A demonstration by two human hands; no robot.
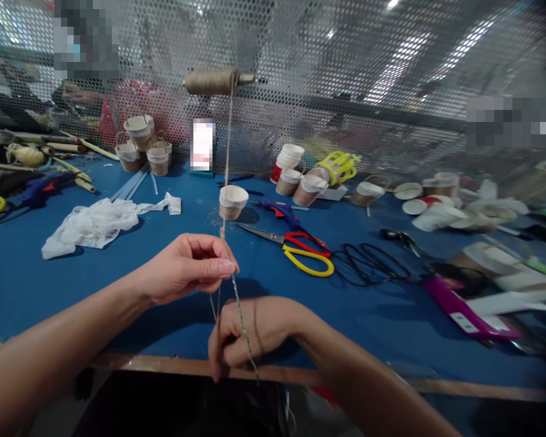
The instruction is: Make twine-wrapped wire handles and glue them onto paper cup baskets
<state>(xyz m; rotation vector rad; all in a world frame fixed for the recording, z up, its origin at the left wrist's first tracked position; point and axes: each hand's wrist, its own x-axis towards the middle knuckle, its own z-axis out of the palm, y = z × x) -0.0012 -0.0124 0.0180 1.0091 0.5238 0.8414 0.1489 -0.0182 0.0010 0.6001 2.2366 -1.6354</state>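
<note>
A spool of brown twine (212, 81) hangs on a peg on the perforated screen. A strand of twine (228, 152) runs down from it to my hands. My left hand (186, 267) pinches the strand between thumb and fingers above the blue table (173, 328). Just below, my right hand (248, 331) is closed around the twisted lower part of the twine at the table's front edge. A small paper cup wrapped in twine (232, 202) stands behind my hands.
Red-and-yellow scissors (300, 247) and a blue glue gun (279, 210) lie right of centre, beside black cable (368, 264). White cloth (95, 221) lies at left. Wrapped cups (142, 144) and stacked cups (295, 170) stand by the screen. A person sits behind the screen at upper left.
</note>
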